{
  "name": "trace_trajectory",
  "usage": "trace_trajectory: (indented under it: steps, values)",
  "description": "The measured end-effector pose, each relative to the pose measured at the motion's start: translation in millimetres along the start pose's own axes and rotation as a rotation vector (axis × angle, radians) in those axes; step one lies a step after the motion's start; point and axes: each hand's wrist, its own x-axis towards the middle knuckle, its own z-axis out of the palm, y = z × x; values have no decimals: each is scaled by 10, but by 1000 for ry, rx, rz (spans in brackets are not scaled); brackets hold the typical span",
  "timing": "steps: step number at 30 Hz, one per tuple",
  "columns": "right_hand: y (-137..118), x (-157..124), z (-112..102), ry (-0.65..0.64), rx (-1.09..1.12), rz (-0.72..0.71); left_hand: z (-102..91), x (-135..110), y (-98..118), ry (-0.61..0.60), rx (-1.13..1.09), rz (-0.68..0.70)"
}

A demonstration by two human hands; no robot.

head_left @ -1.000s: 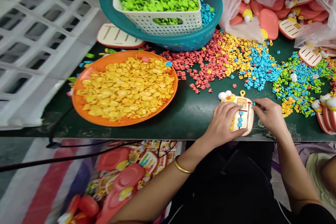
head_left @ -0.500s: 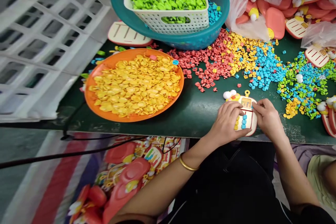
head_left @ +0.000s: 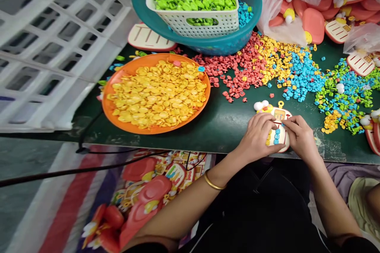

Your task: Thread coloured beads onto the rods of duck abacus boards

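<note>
A small cream toy panel [head_left: 279,120] with yellow and blue buttons lies near the front edge of the dark green table [head_left: 225,126]. My left hand [head_left: 257,136] rests on its left side, fingers curled over the yellow buttons. My right hand [head_left: 299,136] is pinched at the panel's right side, fingertips pressing on a small blue button. Loose red [head_left: 234,71], yellow [head_left: 273,61], blue [head_left: 303,77] and green button heaps [head_left: 344,95] lie just behind the panel.
An orange plate [head_left: 118,120] of yellow discs sits at left. Behind it a white basket [head_left: 204,25] of green parts stands in a teal bowl [head_left: 225,43]. White crates [head_left: 50,47] fill the left. Plastic bags [head_left: 285,16] of pink toys lie at back right.
My right hand has moved left, further onto the panel. The whole view has shifted slightly to the right; my left hand stays on the panel.
</note>
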Motion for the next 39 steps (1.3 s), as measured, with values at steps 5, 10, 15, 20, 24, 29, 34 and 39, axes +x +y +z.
trace_trajectory:
  steps: [5, 10, 15, 20, 24, 29, 34, 39]
  values:
    - [-9, 21, 31, 18, 23, -3, -22, 4, 19, 1, -2, 5]
    - [-25, 55, 40, 12, 52, 1, -36, 7, 29, -20, -7, -29]
    - [-14, 93, 32, -13, 81, -20, -24, 8, 13, -15, -5, -18]
    - [-19, 124, 43, -26, 99, -32, -15, 12, 14, 12, 1, 14]
    - [-35, 129, 27, -56, 141, -6, -14, 9, 14, 13, -1, 6]
    - [-55, 122, 12, -97, 172, -2, 15, -20, -35, 21, 8, 1]
    - [28, 109, -83, -194, 298, -49, 6, -21, -100, 27, 43, 38]
    - [484, 44, -442, 278, 77, 176, -68, 20, -112, -92, 98, 54]
